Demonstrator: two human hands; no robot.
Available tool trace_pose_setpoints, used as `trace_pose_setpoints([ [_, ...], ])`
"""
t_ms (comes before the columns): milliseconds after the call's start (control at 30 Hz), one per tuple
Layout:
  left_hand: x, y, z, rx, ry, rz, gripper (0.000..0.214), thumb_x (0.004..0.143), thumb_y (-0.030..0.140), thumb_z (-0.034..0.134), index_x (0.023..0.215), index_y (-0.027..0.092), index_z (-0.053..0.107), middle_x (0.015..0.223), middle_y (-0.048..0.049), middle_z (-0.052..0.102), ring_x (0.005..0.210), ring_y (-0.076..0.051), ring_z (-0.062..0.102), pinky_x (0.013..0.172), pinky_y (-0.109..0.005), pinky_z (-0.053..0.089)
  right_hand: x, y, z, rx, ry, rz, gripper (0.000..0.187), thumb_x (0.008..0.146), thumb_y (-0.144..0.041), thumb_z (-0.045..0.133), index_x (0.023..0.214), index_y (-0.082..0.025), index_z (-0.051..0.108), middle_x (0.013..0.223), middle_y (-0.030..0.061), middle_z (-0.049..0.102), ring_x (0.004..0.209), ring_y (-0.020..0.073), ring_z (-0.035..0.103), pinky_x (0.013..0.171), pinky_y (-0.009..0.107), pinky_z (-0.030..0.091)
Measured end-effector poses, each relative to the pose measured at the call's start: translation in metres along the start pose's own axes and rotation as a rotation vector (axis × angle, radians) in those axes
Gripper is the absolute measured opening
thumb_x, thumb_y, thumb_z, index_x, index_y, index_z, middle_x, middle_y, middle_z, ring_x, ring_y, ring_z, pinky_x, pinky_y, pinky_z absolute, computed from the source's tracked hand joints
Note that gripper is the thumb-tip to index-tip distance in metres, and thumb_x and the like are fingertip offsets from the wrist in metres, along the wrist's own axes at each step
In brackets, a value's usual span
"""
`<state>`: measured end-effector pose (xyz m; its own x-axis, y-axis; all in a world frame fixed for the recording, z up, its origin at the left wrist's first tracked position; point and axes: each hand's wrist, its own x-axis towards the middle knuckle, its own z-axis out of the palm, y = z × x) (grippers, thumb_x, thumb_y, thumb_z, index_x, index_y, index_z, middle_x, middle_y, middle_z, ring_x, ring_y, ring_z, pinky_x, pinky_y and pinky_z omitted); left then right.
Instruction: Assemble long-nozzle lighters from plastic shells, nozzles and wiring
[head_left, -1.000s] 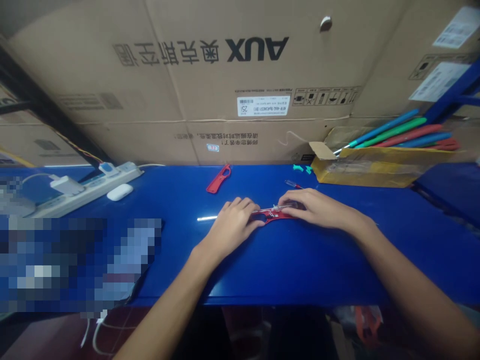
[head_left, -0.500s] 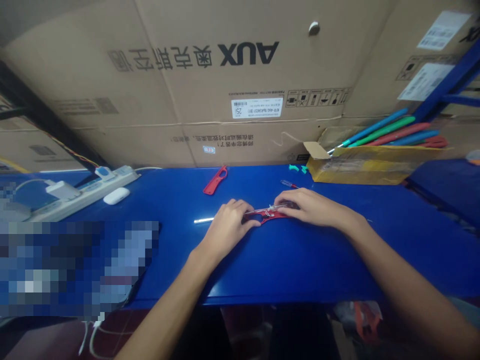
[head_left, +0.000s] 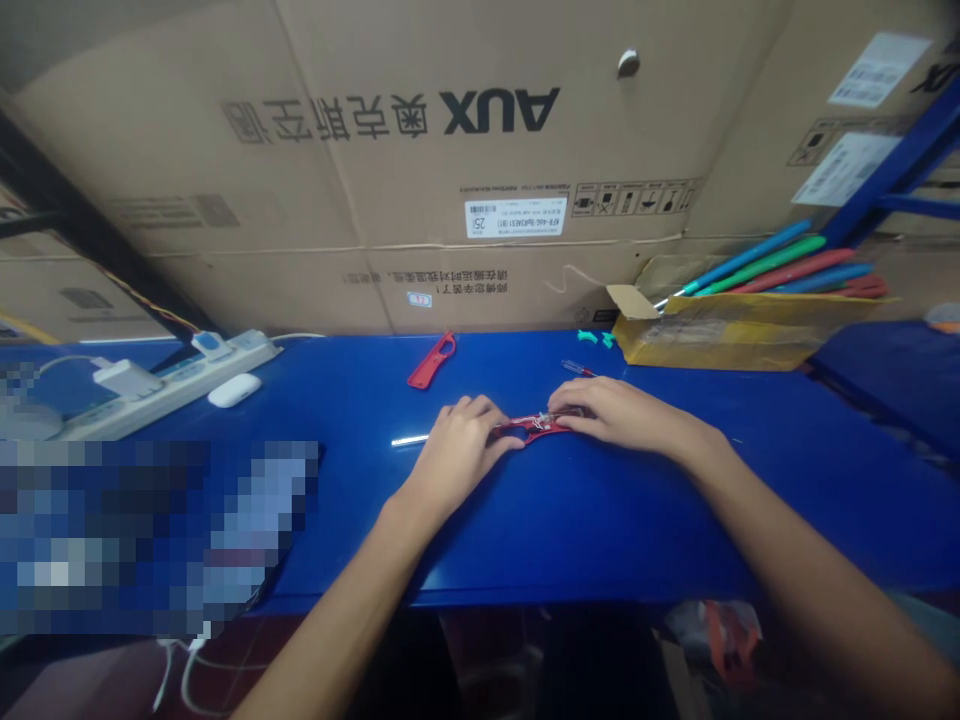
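On the blue tabletop lies an opened red long-nosed lighter (head_left: 532, 434), its handle half showing pale wires and small inner parts. A thin metal tube (head_left: 409, 440) sticks out to the left beyond my left hand (head_left: 463, 440), whose fingers and thumb are closed on the lighter's left part. My right hand (head_left: 611, 408) is closed over the right end, its fingertips at the inner parts; what exactly they press is partly hidden. Behind the hands lies a loose red handle half (head_left: 432, 362). A small clear-and-red piece (head_left: 579, 369) rests just beyond my right hand.
A cardboard box (head_left: 720, 335) of blue, green and red handled lighters stands at the back right, near small green pieces (head_left: 596, 338). At left are a white power strip (head_left: 176, 385), a white oval object (head_left: 234, 390) and a blurred-out area. Large cartons (head_left: 360, 200) wall the back.
My right fingertips have shifted slightly at the lighter's inner parts, and a clear part there is now more covered. Both hands stay on the lighter. The view has moved a little.
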<state>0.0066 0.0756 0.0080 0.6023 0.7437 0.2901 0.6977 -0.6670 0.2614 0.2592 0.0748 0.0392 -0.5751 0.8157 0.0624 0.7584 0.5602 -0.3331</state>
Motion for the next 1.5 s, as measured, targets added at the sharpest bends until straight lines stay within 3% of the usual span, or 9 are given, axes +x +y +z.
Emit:
trace_pose_setpoints([
  [167, -0.001, 0.004, 0.001, 0.223, 0.018, 0.062, 0.032, 0.101, 0.042, 0.053, 0.114, 0.019, 0.070, 0.116, -0.0084, 0.070, 0.103, -0.026, 0.061, 0.102, -0.048, 0.035, 0.001, 0.000, 0.003, -0.091, -0.001, 0.030, 0.019, 0.099, -0.025, 0.053, 0.104, -0.021, 0.071, 0.109, 0.0084, 0.072, 0.098, 0.0240, 0.067, 0.083, 0.036, 0.051],
  [333, -0.001, 0.001, 0.004, 0.228, 0.018, 0.074, 0.034, 0.102, 0.044, 0.050, 0.121, 0.021, 0.068, 0.118, -0.0083, 0.068, 0.106, -0.026, 0.060, 0.102, -0.048, 0.035, -0.001, -0.002, 0.005, -0.092, 0.038, -0.018, 0.027, 0.099, -0.023, 0.052, 0.120, -0.025, 0.069, 0.116, 0.0083, 0.072, 0.108, 0.0256, 0.066, 0.090, 0.039, 0.052],
  [500, -0.001, 0.001, 0.004, 0.204, 0.033, 0.075, 0.031, 0.103, 0.041, 0.050, 0.113, 0.020, 0.070, 0.115, -0.0085, 0.068, 0.104, -0.025, 0.061, 0.102, -0.047, 0.035, -0.002, -0.001, 0.003, -0.143, -0.001, -0.071, 0.047, 0.099, -0.011, 0.043, 0.129, -0.036, 0.068, 0.131, 0.0035, 0.068, 0.111, 0.0233, 0.066, 0.086, 0.035, 0.053],
  [600, -0.001, 0.002, 0.002, 0.189, 0.025, 0.056, 0.031, 0.101, 0.043, 0.052, 0.110, 0.019, 0.071, 0.113, -0.0081, 0.069, 0.101, -0.025, 0.062, 0.102, -0.047, 0.036, -0.001, 0.002, 0.003, -0.175, -0.011, -0.084, 0.052, 0.097, -0.008, 0.044, 0.131, -0.038, 0.067, 0.129, 0.0019, 0.070, 0.111, 0.0228, 0.067, 0.085, 0.034, 0.053],
  [900, -0.002, 0.000, 0.003, 0.194, 0.036, 0.052, 0.030, 0.099, 0.042, 0.057, 0.114, 0.021, 0.071, 0.113, -0.0072, 0.071, 0.103, -0.025, 0.062, 0.102, -0.046, 0.036, 0.002, -0.002, 0.008, -0.219, 0.004, -0.077, 0.054, 0.089, -0.001, 0.049, 0.125, -0.034, 0.072, 0.127, 0.0006, 0.072, 0.113, 0.0241, 0.068, 0.084, 0.035, 0.055],
  [1100, -0.003, -0.002, 0.003, 0.192, 0.036, 0.046, 0.029, 0.101, 0.041, 0.054, 0.115, 0.022, 0.072, 0.114, -0.0064, 0.071, 0.102, -0.025, 0.061, 0.100, -0.046, 0.036, 0.001, -0.002, 0.011, -0.189, 0.063, 0.018, 0.038, 0.098, -0.014, 0.051, 0.127, -0.028, 0.070, 0.112, 0.0071, 0.076, 0.098, 0.0243, 0.071, 0.081, 0.035, 0.055],
  [1267, -0.003, -0.002, 0.002, 0.180, 0.035, 0.034, 0.027, 0.100, 0.040, 0.058, 0.110, 0.021, 0.073, 0.113, -0.0059, 0.071, 0.102, -0.024, 0.062, 0.099, -0.046, 0.037, 0.001, 0.001, 0.011, -0.240, 0.091, -0.070, 0.030, 0.102, -0.021, 0.050, 0.118, -0.028, 0.074, 0.116, 0.0071, 0.071, 0.104, 0.0227, 0.066, 0.085, 0.035, 0.053],
  [1500, -0.003, -0.002, 0.001, 0.126, 0.023, -0.038, 0.026, 0.099, 0.040, 0.060, 0.112, 0.022, 0.073, 0.115, -0.0044, 0.071, 0.103, -0.024, 0.062, 0.094, -0.043, 0.040, 0.005, -0.001, 0.014, -0.473, 0.090, -0.172, 0.034, 0.094, -0.007, 0.054, 0.114, -0.024, 0.075, 0.099, 0.0078, 0.069, 0.087, 0.0194, 0.061, 0.066, 0.027, 0.046],
])
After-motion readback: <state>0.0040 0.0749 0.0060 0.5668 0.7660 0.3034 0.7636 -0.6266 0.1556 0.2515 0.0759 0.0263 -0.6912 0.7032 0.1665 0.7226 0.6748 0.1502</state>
